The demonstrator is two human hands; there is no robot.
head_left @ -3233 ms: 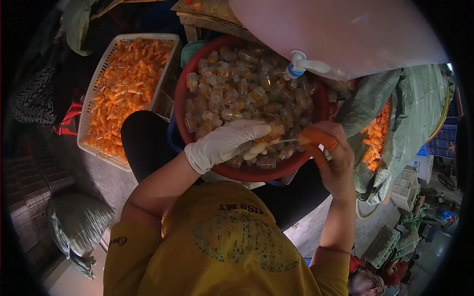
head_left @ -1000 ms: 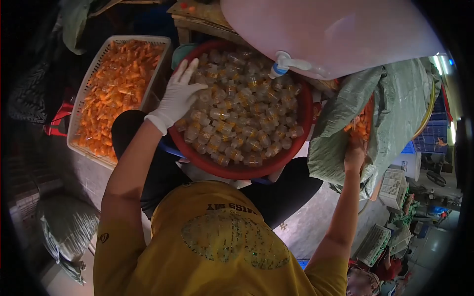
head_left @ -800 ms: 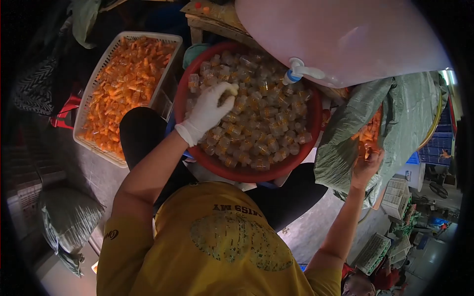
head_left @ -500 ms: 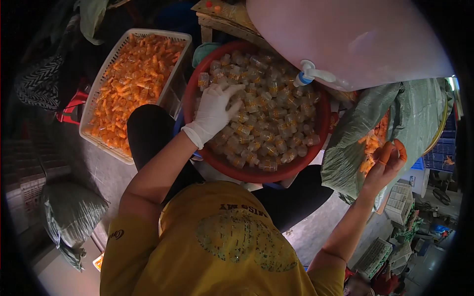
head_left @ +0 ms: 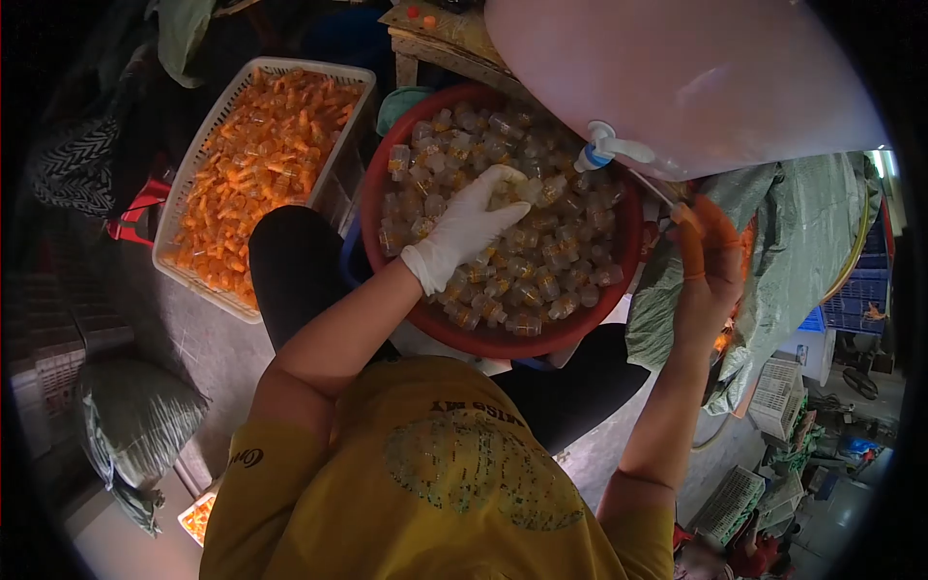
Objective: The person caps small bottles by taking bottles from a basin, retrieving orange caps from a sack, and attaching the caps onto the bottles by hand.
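Note:
My left hand (head_left: 480, 220), in a white glove, is over the red tub (head_left: 380, 253) with its thumb and fingers closed round a small clear bottle (head_left: 523, 189). Many small clear bottles with yellow labels (head_left: 551, 253) fill the tub. To the right of the tub, my right hand (head_left: 709, 246) has orange covers on its fingertips and pinches the end of an orange piece with a thin pale stem (head_left: 654, 186). The stem points up and left, near the white and blue tap (head_left: 596, 151). Behind this hand lies the green sack (head_left: 773, 253), with orange pieces inside.
A white basket (head_left: 164, 253) of orange-capped bottles stands at the left. The large pale container (head_left: 696, 77) overhangs the upper right, beside a wooden bench (head_left: 449, 43). Grey sack (head_left: 145, 420) lies lower left; crates (head_left: 778, 382) and people (head_left: 754, 556) are at the lower right.
My right hand has come out of the green sack and moved up and left, carrying the stemmed piece. My left hand has shifted right over the tub and closed on a bottle.

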